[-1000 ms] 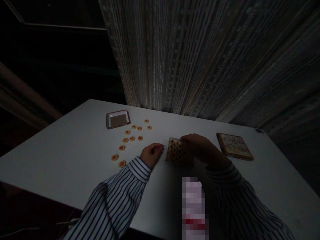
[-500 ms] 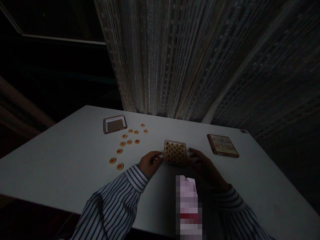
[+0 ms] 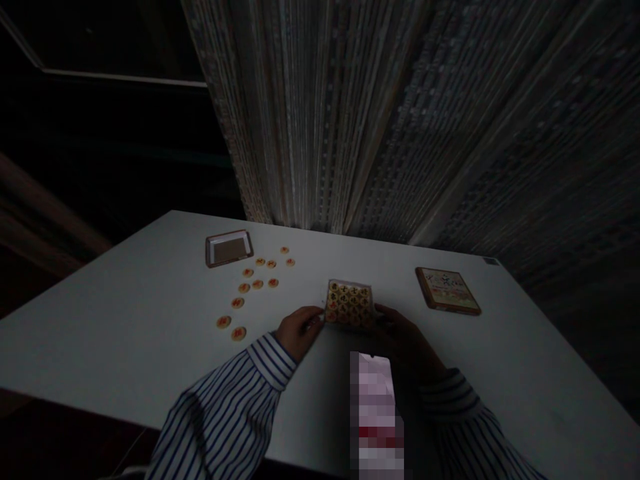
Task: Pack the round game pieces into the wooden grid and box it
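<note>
A small tray [image 3: 371, 298] stands on the white table, filled with rows of round Chinese chess pieces [image 3: 343, 299], most with black characters and a few with red. My left hand [image 3: 300, 331] pinches the tray's left side between thumb and fingers. At the opposite side, the fingers of my right hand [image 3: 404, 337] are curled against the tray's right edge, with the fingertips partly lost in shadow. Several loose chess pieces with red characters [image 3: 239, 333] lie face up to the left of my left hand.
An open shallow box half [image 3: 208, 255] lies at the back left of the table [image 3: 125, 320]. To the right is a box lid with printed writing [image 3: 449, 291]. A pale, blurred-out object [image 3: 377, 400] is between my forearms. A string curtain [image 3: 320, 120] hangs behind the table.
My right hand has moved left, and its fingers have closed in on the tray's right edge. My left hand and the loose pieces stay nearly where they were.
</note>
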